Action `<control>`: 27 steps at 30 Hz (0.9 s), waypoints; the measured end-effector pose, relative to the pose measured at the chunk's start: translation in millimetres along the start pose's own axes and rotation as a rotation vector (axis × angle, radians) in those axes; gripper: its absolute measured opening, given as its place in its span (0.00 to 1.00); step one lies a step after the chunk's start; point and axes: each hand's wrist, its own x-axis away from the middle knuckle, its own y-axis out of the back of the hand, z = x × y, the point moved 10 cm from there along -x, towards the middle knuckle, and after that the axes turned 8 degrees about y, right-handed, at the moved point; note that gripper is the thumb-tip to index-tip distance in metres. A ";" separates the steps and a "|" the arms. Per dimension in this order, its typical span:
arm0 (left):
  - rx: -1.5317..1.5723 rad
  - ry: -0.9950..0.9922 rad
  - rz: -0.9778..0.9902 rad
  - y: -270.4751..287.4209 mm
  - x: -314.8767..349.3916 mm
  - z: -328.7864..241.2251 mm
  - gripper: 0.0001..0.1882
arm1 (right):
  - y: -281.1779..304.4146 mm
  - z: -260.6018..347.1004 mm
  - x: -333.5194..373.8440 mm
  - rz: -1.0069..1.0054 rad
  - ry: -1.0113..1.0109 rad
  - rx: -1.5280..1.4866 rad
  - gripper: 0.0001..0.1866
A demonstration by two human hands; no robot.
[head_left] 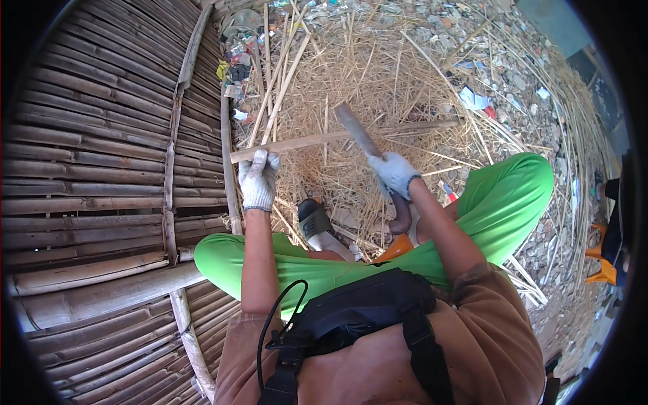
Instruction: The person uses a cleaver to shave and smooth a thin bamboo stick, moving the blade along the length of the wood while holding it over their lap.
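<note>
My left hand (pixel 258 181), in a white knit glove, is closed around the near end of a long, flat bamboo strip (pixel 304 141). The strip runs out to the right, low over a heap of shavings. In my right hand (pixel 393 173), gloved alike, is a machete (pixel 356 129). Its broad greyish blade points forward and left, over the middle of the strip; whether it touches the strip I cannot tell. The dark handle ends in a curved knob (pixel 402 217) below my right hand. The fingers of my right hand partly hide the grip.
A bamboo slat wall (pixel 101 135) stands close on the left. Pale shavings (pixel 364 67) and loose bamboo strips (pixel 287 74) cover the ground ahead. Rubble (pixel 520 67) with scraps lies beyond. My sandalled foot (pixel 316 221) is between my hands. An orange stool (pixel 601 260) stands far right, beside another person.
</note>
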 end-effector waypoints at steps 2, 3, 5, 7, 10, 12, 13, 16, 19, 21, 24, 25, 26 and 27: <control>0.011 -0.031 0.006 -9.0 -3.6 13.5 0.12 | 18.0 -41.4 -5.8 -0.081 -0.091 -0.043 0.35; 0.011 -0.064 -0.001 -9.8 -4.3 17.5 0.12 | 19.3 -37.9 -4.2 -0.080 -0.089 -0.036 0.35; 0.004 -0.105 0.002 -11.3 -4.0 16.7 0.11 | 15.0 -24.9 8.4 -0.058 -0.162 -0.109 0.33; -0.109 -0.205 0.040 -20.9 -4.0 10.2 0.11 | 4.1 -3.7 8.5 -0.016 -0.091 -0.115 0.33; -0.156 -0.196 0.027 -25.3 3.9 12.9 0.12 | -26.2 55.1 22.1 0.135 -0.008 -0.151 0.32; -0.202 -0.204 0.086 -22.6 6.0 12.4 0.14 | -46.7 91.1 33.6 0.241 0.014 -0.184 0.32; -0.206 -0.209 0.091 -19.0 4.0 14.6 0.14 | -55.2 105.4 37.1 0.300 0.038 -0.177 0.32; -0.358 -0.171 0.014 -3.4 -3.5 28.8 0.23 | -74.1 126.0 38.2 0.364 0.103 -0.171 0.33; -0.136 -0.054 0.064 20.9 -12.3 56.9 0.20 | -97.0 140.8 34.5 0.432 0.159 -0.149 0.33; 0.193 -0.031 0.829 39.3 -0.9 12.9 0.24 | -134.4 199.2 54.9 0.553 0.300 -0.096 0.35; -0.129 -0.175 0.267 25.7 -19.8 45.7 0.16 | -145.7 197.2 49.9 0.489 0.379 -0.164 0.30; -0.220 -0.124 0.154 15.5 -18.9 51.6 0.21 | -139.8 200.5 48.4 0.426 0.487 -0.248 0.28; -0.312 -0.068 0.039 10.0 -14.5 52.1 0.25 | -139.0 200.2 60.2 0.554 0.375 -0.243 0.25; -0.316 -0.024 0.007 1.8 -10.4 50.4 0.29 | -129.2 202.9 64.9 0.547 0.369 -0.242 0.25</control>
